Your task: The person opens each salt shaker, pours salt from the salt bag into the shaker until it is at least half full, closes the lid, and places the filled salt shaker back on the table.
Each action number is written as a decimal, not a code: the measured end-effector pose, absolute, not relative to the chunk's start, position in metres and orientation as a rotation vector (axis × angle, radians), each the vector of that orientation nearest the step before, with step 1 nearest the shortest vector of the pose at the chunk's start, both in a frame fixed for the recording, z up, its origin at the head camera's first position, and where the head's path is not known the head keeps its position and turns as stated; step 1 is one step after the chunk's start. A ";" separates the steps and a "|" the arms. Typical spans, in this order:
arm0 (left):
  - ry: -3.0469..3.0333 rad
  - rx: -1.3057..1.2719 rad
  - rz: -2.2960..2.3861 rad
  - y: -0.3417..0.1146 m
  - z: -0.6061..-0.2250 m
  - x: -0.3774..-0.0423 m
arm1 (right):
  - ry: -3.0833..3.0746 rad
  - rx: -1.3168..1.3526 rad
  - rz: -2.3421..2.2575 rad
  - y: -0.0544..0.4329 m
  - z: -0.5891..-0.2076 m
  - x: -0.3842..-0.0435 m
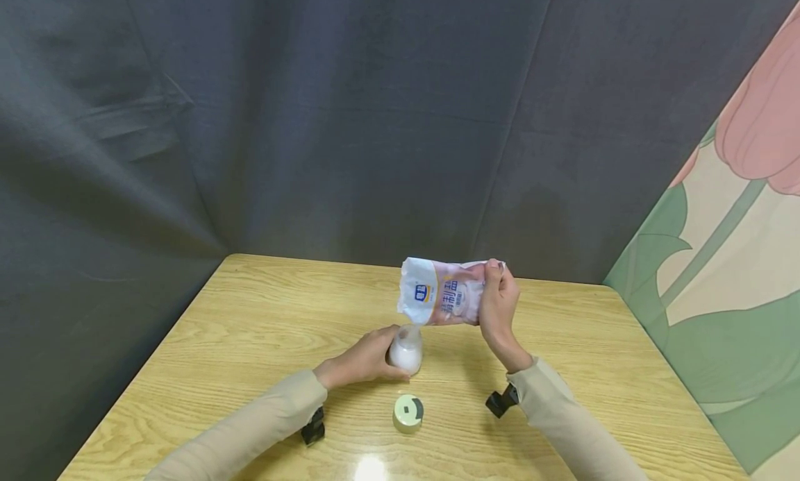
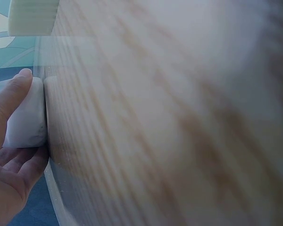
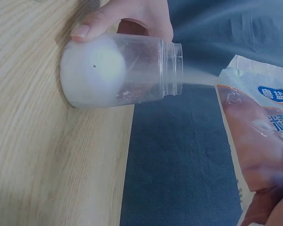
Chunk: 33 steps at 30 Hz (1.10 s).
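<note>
My left hand grips a clear jar that stands upright on the table, thumb on one side and fingers on the other. White salt fills roughly its lower half, seen in the right wrist view. Above and to the right, my right hand holds a pink and white salt bag by its bottom end, tipped on its side. From the bag's torn corner a white stream runs into the jar's open threaded mouth. The bag's corner is apart from the rim.
A round pale green lid with a dark mark on top lies on the wooden table, nearer me than the jar. Behind the table hangs a dark grey curtain. A flower-patterned wall borders the right side.
</note>
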<state>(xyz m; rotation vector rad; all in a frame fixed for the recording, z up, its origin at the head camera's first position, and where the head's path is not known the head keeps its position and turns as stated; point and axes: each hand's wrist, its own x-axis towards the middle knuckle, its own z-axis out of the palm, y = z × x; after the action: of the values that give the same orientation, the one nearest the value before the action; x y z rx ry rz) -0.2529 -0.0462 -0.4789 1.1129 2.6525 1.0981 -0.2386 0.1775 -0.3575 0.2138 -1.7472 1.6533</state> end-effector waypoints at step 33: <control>2.649 1.142 1.098 -0.044 -0.477 -0.253 | -1.758 0.210 1.646 0.179 -0.355 -0.239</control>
<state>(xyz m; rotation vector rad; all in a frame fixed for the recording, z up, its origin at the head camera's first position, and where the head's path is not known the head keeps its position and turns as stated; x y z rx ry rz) -0.2535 -0.0437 -0.4765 1.1416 2.6487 1.0981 -0.2388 0.1788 -0.3551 0.2096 -1.7583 1.6463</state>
